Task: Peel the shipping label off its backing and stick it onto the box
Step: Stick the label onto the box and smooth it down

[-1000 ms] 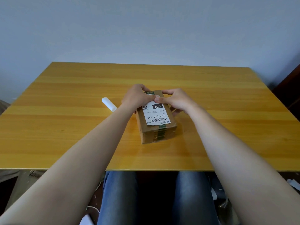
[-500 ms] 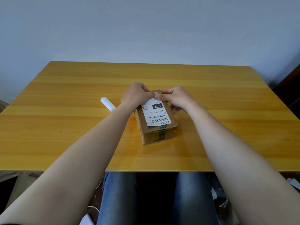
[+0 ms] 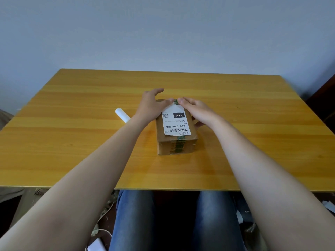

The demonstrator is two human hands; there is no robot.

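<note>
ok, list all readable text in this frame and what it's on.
"070": white on a black block, shipping label on top of the box.
"070-070-A80": large print, same label.
"A80": small, just above that line.
QR code, barcode, fine print and logo line: too small to read.

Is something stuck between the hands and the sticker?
Nothing visible. The left hand and right hand rest at the far end of the shipping label, which lies on the box. The white roll lies aside.

Head-worn view, forward-down over table (image 3: 72,142)
</note>
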